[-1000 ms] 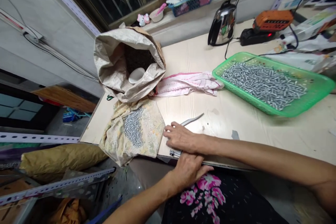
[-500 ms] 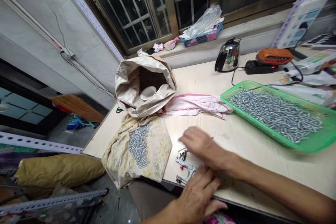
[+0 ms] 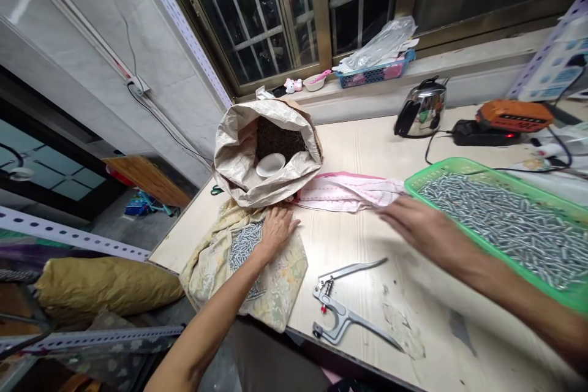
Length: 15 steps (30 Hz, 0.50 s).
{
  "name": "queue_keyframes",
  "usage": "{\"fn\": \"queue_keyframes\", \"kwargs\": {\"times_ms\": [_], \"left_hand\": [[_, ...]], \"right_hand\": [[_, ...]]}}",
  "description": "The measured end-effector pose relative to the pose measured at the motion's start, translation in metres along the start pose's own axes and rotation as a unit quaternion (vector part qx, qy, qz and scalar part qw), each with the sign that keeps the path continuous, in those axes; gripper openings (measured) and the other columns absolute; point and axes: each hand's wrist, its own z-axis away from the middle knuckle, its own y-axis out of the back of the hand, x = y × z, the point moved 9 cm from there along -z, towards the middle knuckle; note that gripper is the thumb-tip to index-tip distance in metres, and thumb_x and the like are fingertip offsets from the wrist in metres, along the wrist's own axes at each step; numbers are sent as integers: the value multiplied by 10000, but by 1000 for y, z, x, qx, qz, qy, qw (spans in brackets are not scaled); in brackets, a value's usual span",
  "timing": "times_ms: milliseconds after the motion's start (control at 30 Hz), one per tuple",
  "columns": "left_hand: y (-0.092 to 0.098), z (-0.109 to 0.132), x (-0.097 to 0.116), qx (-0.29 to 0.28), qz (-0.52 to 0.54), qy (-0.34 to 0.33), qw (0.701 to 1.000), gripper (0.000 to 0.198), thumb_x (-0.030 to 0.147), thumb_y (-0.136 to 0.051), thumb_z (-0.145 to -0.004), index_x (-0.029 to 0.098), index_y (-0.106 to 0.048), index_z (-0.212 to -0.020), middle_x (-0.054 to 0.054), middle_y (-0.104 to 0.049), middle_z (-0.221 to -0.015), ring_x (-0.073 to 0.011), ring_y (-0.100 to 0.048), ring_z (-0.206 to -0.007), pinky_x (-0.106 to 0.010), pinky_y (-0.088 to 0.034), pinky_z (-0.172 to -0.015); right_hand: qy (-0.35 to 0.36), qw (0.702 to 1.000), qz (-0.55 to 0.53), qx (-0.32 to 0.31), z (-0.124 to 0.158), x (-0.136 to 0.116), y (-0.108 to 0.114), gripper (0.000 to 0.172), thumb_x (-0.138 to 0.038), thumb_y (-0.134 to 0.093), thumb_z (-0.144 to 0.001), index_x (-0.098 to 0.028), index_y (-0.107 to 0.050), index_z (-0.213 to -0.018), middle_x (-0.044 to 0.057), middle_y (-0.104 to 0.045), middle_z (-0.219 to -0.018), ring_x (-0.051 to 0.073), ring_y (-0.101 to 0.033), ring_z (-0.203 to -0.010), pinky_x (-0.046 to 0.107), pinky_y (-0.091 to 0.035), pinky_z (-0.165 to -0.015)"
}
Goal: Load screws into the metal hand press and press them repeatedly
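Note:
My left hand (image 3: 277, 229) lies flat, fingers spread, on a yellow patterned cloth (image 3: 280, 275) that carries a pile of small silver screws (image 3: 242, 244); it rests beside the pile. My right hand (image 3: 416, 228) is blurred and hovers over the table between the pink cloth (image 3: 349, 191) and the green tray (image 3: 463, 166) of silver screws; its fingers look stretched out with nothing in them. Metal snap pliers (image 3: 342, 312) lie free on the table near the front edge.
A brown paper sack (image 3: 239, 156) holding dark material and a white bowl (image 3: 270, 165) stands behind the cloth. At the back are a steel kettle (image 3: 421, 114), an orange device (image 3: 513, 115) with cables, and a blue basket (image 3: 372, 73) on the windowsill. The table (image 3: 358, 135) drops off at the left.
Both hands left the pliers at the front edge. My left hand went to the screw cloth and my right hand moved toward the green tray. The camera tilted up.

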Motion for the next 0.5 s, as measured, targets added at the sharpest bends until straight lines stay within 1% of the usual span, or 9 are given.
{"fn": "queue_keyframes", "kwargs": {"times_ms": [67, 100, 167, 233, 300, 367, 433, 500], "left_hand": [[-6, 7, -12, 12, -14, 35, 999, 290, 386, -460, -963, 158, -618, -1049, -104, -640, -1020, -262, -538, -996, -423, -433, -904], [-8, 13, -18, 26, -14, 51, 998, 268, 360, -452, -969, 154, -609, -1037, -102, -627, -1007, -254, -535, -977, -407, -436, -888], [-13, 23, -26, 60, -7, 73, 996, 225, 296, -429, -979, 150, -586, -1046, -104, -606, -1030, -243, -532, -979, -388, -441, -880], [-18, 30, -30, 89, 0, 83, 993, 207, 253, -406, -984, 151, -573, -1052, -108, -597, -1052, -238, -536, -997, -388, -445, -890], [-22, 32, -31, 106, -1, 86, 991, 197, 239, -401, -985, 154, -568, -1046, -105, -596, -1050, -235, -544, -1005, -394, -452, -893], [-25, 32, -31, 109, -3, 87, 990, 184, 231, -413, -980, 151, -565, -1045, -103, -599, -1038, -237, -550, -1003, -400, -460, -888], [-26, 31, -30, 107, 0, 88, 990, 175, 220, -426, -972, 143, -564, -1049, -104, -601, -1025, -243, -552, -994, -407, -467, -882], [-26, 31, -30, 105, 11, 91, 990, 166, 203, -428, -965, 143, -567, -1033, -104, -600, -1014, -245, -550, -983, -416, -471, -883]], "right_hand": [[8, 996, -63, -63, -28, -28, -50, 261, -285, -427, -964, -202, -674, -956, 71, -659, -925, 193, -616, -840, 313, -460, -742], [5, 992, -81, -99, -43, -39, -74, 248, -256, -441, -958, -189, -678, -945, 71, -667, -920, 190, -617, -857, 301, -452, -759], [-13, 982, -93, -161, -70, -56, -120, 242, -222, -446, -959, -165, -680, -963, 77, -676, -953, 181, -616, -907, 276, -436, -791], [-20, 977, -89, -191, -94, -72, -155, 246, -214, -442, -965, -153, -679, -992, 83, -679, -988, 175, -617, -936, 258, -427, -802], [-16, 975, -80, -205, -114, -90, -183, 259, -230, -431, -976, -161, -676, -1029, 87, -676, -1037, 173, -619, -959, 250, -427, -802], [-16, 973, -66, -221, -129, -105, -207, 276, -259, -418, -987, -177, -662, -1086, 98, -664, -1096, 183, -620, -984, 260, -436, -805], [-25, 969, -43, -241, -140, -116, -228, 277, -274, -433, -983, -167, -642, -1130, 133, -652, -1120, 208, -620, -1000, 289, -454, -811], [-39, 963, -15, -265, -145, -122, -245, 281, -308, -498, -961, -151, -612, -1165, 145, -627, -1147, 222, -611, -1008, 338, -486, -831]]}}
